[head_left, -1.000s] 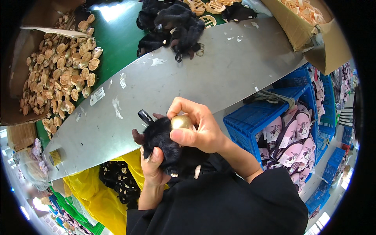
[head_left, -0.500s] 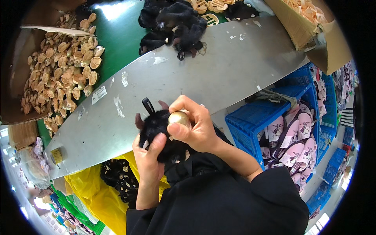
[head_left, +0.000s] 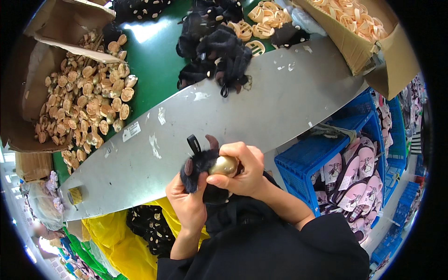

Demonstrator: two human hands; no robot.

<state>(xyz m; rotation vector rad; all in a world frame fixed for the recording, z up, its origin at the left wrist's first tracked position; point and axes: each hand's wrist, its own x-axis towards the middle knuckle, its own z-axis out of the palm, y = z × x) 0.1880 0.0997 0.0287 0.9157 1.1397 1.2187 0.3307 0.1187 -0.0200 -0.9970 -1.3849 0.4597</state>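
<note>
My left hand [head_left: 189,205] is closed around a black plush animal head [head_left: 203,159] with brown horns and a black strap loop at its top. Its thumb presses the plush beside a shiny gold rounded piece [head_left: 225,165]. My right hand [head_left: 249,171] grips that gold piece between thumb and fingers, against the plush's right side. The plush's underside is hidden by my hands, so I cannot tell how far the piece sits in it. Both hands are just in front of the metal table edge.
A cardboard box [head_left: 28,105] at left spills gold-and-tan pieces [head_left: 88,100]. Black plush pieces [head_left: 214,51] lie on the far table [head_left: 261,102]. Peach plastic parts fill a box [head_left: 389,60] at upper right. Blue crates [head_left: 298,175] hold pink slippers; a yellow bag [head_left: 109,240] is at lower left.
My hands, the plush and the gold piece sit lower and further right in view; the table has shifted the same way. My left thumb is now right beside the gold piece.
</note>
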